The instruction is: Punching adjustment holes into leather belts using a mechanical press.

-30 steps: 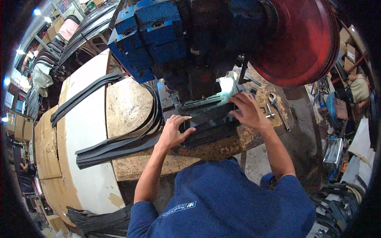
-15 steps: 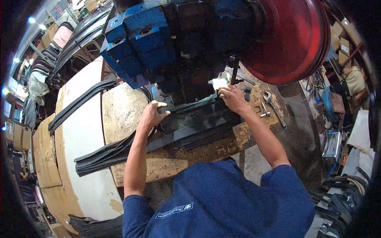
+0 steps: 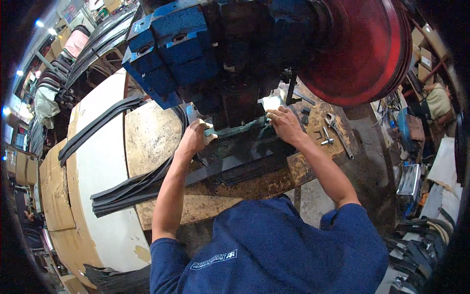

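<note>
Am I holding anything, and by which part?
Your left hand and right hand are at opposite ends of a greenish strip; whether they grip it is unclear.

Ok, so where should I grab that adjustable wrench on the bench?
Probably take the adjustable wrench by mid-handle, coming from above and the right: it lies on its side, its long, slim handle slanting toward you, and a T-shaped metal tool lies close on its left.

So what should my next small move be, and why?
Probably ease your left hand and right hand back slightly, since they flank the dark lower block of the blue flywheel press and look very close to it.
</note>
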`<move>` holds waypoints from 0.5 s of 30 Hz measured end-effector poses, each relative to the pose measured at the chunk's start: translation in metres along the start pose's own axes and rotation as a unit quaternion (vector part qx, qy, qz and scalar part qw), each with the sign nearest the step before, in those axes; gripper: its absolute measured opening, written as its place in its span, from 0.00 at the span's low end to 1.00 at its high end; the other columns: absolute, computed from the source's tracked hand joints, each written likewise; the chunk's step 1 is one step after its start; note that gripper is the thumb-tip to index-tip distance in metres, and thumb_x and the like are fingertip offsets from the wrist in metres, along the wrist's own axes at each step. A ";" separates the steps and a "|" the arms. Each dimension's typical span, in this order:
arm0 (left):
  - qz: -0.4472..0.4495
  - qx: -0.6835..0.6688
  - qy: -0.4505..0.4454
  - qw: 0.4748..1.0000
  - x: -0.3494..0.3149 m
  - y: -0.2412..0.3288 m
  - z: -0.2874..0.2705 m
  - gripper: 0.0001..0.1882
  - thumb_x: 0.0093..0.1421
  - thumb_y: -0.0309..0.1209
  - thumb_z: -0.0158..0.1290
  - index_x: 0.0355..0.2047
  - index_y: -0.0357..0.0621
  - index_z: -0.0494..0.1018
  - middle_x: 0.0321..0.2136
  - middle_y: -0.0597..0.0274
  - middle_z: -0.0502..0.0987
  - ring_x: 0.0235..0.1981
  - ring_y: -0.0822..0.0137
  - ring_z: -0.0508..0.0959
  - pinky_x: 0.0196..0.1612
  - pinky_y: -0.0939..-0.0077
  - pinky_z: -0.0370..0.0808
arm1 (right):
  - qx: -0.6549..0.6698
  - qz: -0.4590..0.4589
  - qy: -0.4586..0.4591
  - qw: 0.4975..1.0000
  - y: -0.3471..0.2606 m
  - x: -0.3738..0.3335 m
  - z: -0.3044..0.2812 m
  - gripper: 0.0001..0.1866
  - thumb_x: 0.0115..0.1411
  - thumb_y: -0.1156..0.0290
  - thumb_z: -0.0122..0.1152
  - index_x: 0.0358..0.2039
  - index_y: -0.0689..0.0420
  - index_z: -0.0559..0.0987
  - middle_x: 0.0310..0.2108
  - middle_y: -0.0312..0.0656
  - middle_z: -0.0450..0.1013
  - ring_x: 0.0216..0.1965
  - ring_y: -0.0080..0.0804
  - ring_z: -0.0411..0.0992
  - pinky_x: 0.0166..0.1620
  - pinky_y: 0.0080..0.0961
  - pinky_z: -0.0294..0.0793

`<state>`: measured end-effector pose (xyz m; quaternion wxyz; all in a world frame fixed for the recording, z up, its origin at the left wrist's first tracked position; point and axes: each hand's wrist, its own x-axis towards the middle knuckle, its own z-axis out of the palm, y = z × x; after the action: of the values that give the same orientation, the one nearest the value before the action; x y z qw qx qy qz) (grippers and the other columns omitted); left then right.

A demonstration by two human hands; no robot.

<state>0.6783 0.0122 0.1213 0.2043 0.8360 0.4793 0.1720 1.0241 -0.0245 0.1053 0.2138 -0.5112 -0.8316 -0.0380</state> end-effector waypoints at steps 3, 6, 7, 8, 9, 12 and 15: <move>0.032 0.013 0.011 0.999 0.001 -0.007 0.005 0.22 0.46 0.36 0.68 0.39 0.36 0.77 0.35 0.45 0.76 0.39 0.47 0.77 0.43 0.60 0.74 | 0.005 0.012 0.011 1.000 0.007 0.000 0.006 0.08 0.54 0.74 0.60 0.37 0.55 0.79 0.44 0.37 0.77 0.43 0.40 0.71 0.48 0.35 0.71; 0.049 0.007 0.042 0.998 -0.002 -0.005 0.008 0.24 0.45 0.37 0.68 0.40 0.36 0.76 0.35 0.45 0.76 0.39 0.46 0.77 0.43 0.60 0.74 | 0.024 0.018 0.016 0.999 0.011 -0.001 0.004 0.08 0.55 0.74 0.60 0.36 0.55 0.79 0.41 0.38 0.77 0.40 0.40 0.72 0.46 0.35 0.72; 0.037 -0.021 0.067 0.997 -0.005 -0.004 0.007 0.24 0.45 0.37 0.68 0.39 0.36 0.77 0.36 0.45 0.76 0.40 0.46 0.77 0.43 0.60 0.74 | 0.021 0.018 0.007 1.000 0.012 -0.002 0.003 0.08 0.55 0.74 0.60 0.36 0.55 0.79 0.40 0.39 0.77 0.39 0.40 0.72 0.46 0.35 0.72; 0.027 -0.049 0.092 0.994 -0.007 -0.005 0.006 0.23 0.45 0.36 0.68 0.39 0.36 0.77 0.36 0.45 0.76 0.40 0.46 0.77 0.43 0.60 0.74 | 0.017 0.019 -0.001 1.000 0.012 -0.001 0.002 0.08 0.55 0.74 0.60 0.36 0.55 0.79 0.39 0.40 0.77 0.38 0.40 0.72 0.45 0.35 0.72; 0.031 -0.049 0.091 0.994 -0.009 -0.006 0.004 0.23 0.45 0.36 0.68 0.39 0.36 0.77 0.36 0.45 0.76 0.40 0.46 0.77 0.43 0.60 0.74 | 0.015 0.022 0.001 1.000 0.012 -0.001 0.003 0.08 0.55 0.74 0.60 0.36 0.55 0.79 0.39 0.40 0.77 0.38 0.40 0.72 0.45 0.35 0.72; 0.028 -0.052 0.084 0.995 -0.012 -0.006 0.000 0.23 0.45 0.37 0.69 0.38 0.36 0.78 0.35 0.46 0.77 0.39 0.47 0.78 0.41 0.60 0.75 | 0.019 0.020 0.016 0.999 0.011 -0.001 0.003 0.09 0.55 0.74 0.59 0.38 0.56 0.78 0.38 0.41 0.77 0.39 0.42 0.72 0.45 0.35 0.72; 0.003 -0.084 0.067 0.994 -0.005 -0.006 0.007 0.23 0.44 0.36 0.69 0.38 0.36 0.78 0.34 0.46 0.77 0.38 0.48 0.78 0.40 0.61 0.75 | 0.036 0.049 0.008 0.998 0.014 -0.005 0.002 0.10 0.55 0.74 0.59 0.39 0.57 0.78 0.38 0.43 0.76 0.40 0.43 0.72 0.45 0.36 0.73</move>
<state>0.6750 0.0093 0.1120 0.2408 0.8039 0.4730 0.2686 1.0372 -0.0215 0.0999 0.2404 -0.5432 -0.8044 -0.0021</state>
